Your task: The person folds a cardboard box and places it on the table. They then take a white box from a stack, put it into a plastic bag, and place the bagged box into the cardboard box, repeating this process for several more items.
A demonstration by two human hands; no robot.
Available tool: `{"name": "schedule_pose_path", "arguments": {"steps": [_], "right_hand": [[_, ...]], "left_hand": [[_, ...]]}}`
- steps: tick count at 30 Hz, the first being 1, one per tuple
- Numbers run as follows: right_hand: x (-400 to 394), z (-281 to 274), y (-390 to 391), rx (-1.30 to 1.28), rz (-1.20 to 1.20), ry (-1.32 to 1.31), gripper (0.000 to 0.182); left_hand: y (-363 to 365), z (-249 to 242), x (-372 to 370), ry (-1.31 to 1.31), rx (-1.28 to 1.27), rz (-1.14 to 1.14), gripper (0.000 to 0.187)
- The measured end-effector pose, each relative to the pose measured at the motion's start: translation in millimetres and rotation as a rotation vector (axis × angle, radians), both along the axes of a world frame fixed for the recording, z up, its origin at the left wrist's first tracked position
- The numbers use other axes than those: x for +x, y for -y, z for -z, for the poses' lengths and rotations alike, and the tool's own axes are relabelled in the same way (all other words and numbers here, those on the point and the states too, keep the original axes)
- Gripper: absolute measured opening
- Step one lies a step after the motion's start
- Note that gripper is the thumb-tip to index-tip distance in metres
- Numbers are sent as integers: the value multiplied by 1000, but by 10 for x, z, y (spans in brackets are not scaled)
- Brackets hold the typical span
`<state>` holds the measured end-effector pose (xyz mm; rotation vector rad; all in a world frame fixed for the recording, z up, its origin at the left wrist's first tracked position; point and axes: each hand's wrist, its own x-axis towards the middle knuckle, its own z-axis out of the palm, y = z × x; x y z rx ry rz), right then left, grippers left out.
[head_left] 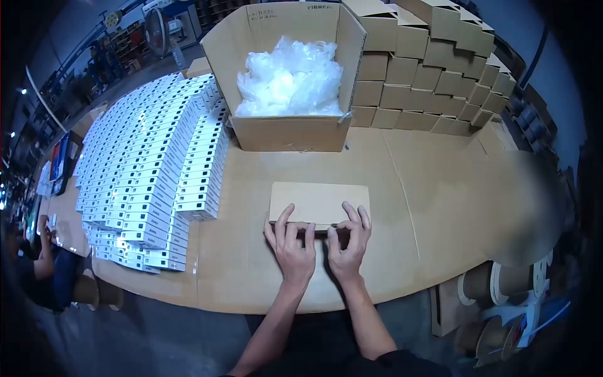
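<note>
A small brown cardboard box (320, 196) lies on the cardboard-covered table in front of me. My left hand (292, 250) is at its near left corner, fingers curled over the top edge and thumb at the front. At the near right corner, my right hand (349, 246) grips in the same way, its thumb close to the left one. A dark gap shows along the box's front edge between the hands. Whether anything is inside the box cannot be seen.
A large open carton (289, 134) of clear plastic bags stands behind. White labelled boxes (147, 169) are stacked at the left, brown boxes (402, 72) at the back right. Another person (44, 264) is at the far left. Spools (512, 279) sit low right; a blurred shape covers the right.
</note>
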<state>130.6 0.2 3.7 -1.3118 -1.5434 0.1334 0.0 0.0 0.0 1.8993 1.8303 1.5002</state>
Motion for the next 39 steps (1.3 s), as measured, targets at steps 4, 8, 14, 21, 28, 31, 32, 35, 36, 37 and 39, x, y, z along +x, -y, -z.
{"name": "schedule_pose_path", "arguments": {"steps": [4, 8, 14, 21, 28, 31, 32, 35, 36, 37, 39], "right_hand": [[72, -53, 16, 19, -63, 53, 39], [113, -44, -19, 17, -42, 14, 29], [110, -41, -130, 115, 13, -20, 19], [149, 6, -134, 114, 10, -55, 28], [397, 105, -28, -127, -157, -422, 109], [503, 139, 21, -288, -305, -383, 107], [550, 187, -15, -304, -356, -445, 106], [752, 134, 131, -351, -303, -462, 101], [876, 147, 161, -339, -261, -496, 99], [1009, 174, 159, -320, -226, -532, 97], [1324, 192, 207, -284, -141, -583, 94]], "left_hand": [[-13, -129, -113, 85, -7, 73, 28], [-55, -86, -245, 51, 37, 163, 39], [-183, -45, -223, 84, 102, 131, 32], [-219, -15, -262, 73, 77, 153, 40], [-312, 135, -503, 861, -148, 299, 81], [-180, 408, -596, 951, -446, 191, 82], [-288, 443, -503, 972, -544, 179, 82], [-222, 68, -241, 987, -549, 251, 86], [-292, 41, -159, 867, -511, 396, 86], [-414, 22, -90, 741, -460, 536, 86], [-597, 24, 219, 609, -423, 726, 87]]}}
